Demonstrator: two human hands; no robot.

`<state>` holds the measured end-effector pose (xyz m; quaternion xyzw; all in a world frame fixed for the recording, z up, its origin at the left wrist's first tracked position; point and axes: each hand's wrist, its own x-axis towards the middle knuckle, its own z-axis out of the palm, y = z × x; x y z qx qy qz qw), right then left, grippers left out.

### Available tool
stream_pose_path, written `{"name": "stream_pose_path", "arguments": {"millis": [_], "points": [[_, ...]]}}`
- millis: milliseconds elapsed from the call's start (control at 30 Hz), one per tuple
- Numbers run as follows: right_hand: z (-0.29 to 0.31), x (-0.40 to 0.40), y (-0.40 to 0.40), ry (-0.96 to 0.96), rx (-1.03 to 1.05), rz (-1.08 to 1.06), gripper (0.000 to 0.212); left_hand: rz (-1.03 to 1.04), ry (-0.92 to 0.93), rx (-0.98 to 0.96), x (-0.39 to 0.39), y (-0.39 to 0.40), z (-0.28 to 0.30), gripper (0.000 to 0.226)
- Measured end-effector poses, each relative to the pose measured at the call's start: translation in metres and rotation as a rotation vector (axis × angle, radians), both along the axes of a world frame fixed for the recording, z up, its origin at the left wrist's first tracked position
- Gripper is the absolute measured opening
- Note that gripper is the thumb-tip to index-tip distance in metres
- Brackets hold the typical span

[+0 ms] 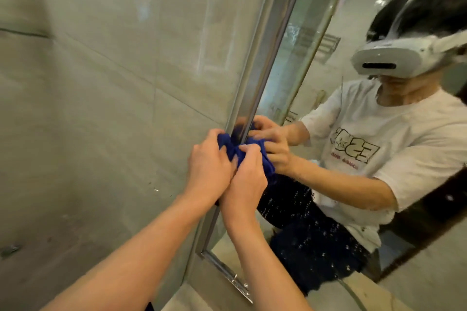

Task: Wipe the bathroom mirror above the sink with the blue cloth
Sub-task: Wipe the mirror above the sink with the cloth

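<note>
With both my left hand and right hand gripping the bunched blue cloth, I press it flat along the mirror by its metal frame and sweep slowly.

Deep blue cloth, silver-framed mirror, grey-beige wall tiles

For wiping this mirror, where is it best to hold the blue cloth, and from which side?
Probably grip the bunched middle of the blue cloth from the room side, as the left hand and right hand do now. It is crumpled into a wad against the metal frame of the mirror, so its far face meets the surface.
</note>
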<state>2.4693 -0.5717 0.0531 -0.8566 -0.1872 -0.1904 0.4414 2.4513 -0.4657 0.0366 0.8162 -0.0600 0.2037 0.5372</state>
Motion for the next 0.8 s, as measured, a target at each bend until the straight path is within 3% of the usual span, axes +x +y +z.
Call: {"name": "stream_pose_path", "arguments": {"millis": [100,167,267,333,433,567,600,633,700,800], "points": [[0.033,0.036,-0.041,-0.219,0.044,-0.281,0.042,0.008,-0.119,-0.054,-0.001,0.002,0.059,0.033],[0.066,0.034,-0.035,-0.270,0.119,-0.187,0.033,0.007,-0.201,-0.050,0.005,0.005,0.113,0.032],[0.140,0.013,0.017,-0.514,0.072,-0.673,0.024,0.001,-0.269,0.049,0.015,0.006,0.185,0.029],[0.149,-0.003,0.048,-0.618,-0.020,-0.774,0.024,0.024,-0.273,0.120,0.015,0.004,0.200,0.028],[0.118,0.008,0.039,-0.768,0.003,-0.771,0.026,0.034,-0.282,0.110,0.009,0.000,0.176,0.032],[0.069,0.020,0.010,-0.511,-0.091,-0.510,0.039,-0.022,-0.195,0.098,0.008,0.003,0.118,0.034],[0.056,0.010,0.014,-0.471,-0.182,-0.553,0.042,-0.035,-0.151,0.114,0.006,0.004,0.103,0.033],[0.040,-0.003,0.020,-0.470,-0.242,-0.645,0.020,-0.040,-0.102,0.124,0.002,0.004,0.088,0.031],[0.020,-0.025,0.035,-0.421,-0.354,-0.709,0.017,-0.042,-0.016,0.098,-0.007,0.006,0.068,0.028],[0.035,-0.032,0.036,-0.275,-0.354,-0.618,0.010,-0.045,0.024,0.060,-0.007,0.007,0.076,0.027]]}}
